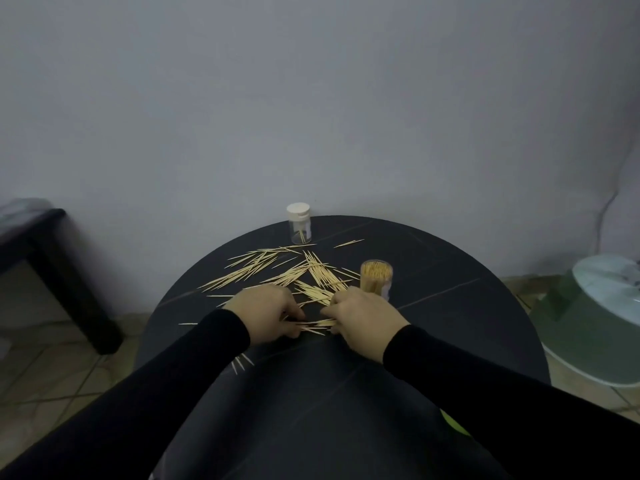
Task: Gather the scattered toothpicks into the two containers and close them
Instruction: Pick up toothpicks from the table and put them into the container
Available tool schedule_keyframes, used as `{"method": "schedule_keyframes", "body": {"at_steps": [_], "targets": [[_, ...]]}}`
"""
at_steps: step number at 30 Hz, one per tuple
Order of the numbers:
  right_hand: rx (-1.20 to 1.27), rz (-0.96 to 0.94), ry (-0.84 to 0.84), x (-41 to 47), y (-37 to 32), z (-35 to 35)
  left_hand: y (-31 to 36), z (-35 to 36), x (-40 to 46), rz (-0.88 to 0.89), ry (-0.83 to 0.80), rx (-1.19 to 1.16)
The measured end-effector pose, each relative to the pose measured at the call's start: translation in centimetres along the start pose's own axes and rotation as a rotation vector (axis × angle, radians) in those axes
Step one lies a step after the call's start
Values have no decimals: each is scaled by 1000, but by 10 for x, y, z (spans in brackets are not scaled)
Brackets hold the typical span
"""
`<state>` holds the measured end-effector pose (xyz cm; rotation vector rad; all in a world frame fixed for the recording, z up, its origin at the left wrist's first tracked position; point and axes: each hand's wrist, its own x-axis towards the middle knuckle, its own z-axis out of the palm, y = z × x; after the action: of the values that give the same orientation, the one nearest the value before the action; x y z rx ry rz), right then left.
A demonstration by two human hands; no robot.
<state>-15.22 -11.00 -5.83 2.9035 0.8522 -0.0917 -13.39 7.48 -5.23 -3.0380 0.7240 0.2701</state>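
Note:
Several pale wooden toothpicks lie scattered across the far half of a round black table. A clear container with a white lid stands at the table's far edge, nearly empty. A second clear container, open and packed with toothpicks, stands right of the pile. My left hand and my right hand face each other near the table's middle, fingers curled around a small bundle of toothpicks between them. A few toothpicks lie near my left sleeve.
A dark low table stands on the tiled floor at the left. A pale green tub sits on the floor at the right. A grey wall rises right behind the round table.

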Motion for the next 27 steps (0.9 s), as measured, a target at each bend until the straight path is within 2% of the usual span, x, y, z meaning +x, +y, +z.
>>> {"method": "schedule_keyframes", "body": {"at_steps": [6, 9, 16, 22, 25, 27], "targets": [[23, 46, -7, 7, 1, -1, 7, 19, -8, 9, 196, 5], [3, 50, 55, 6, -4, 4, 10, 22, -7, -13, 213, -22], [-70, 59, 82, 3, -8, 6, 13, 18, -1, -15, 231, -42], [125, 125, 232, 0, 5, -15, 14, 5, 13, -25, 196, -143], [322, 227, 372, -4, 21, -28, 18, -6, 25, -51, 313, -303], [473, 300, 449, -5, 35, -31, 26, -12, 32, -49, 432, -507]]}}
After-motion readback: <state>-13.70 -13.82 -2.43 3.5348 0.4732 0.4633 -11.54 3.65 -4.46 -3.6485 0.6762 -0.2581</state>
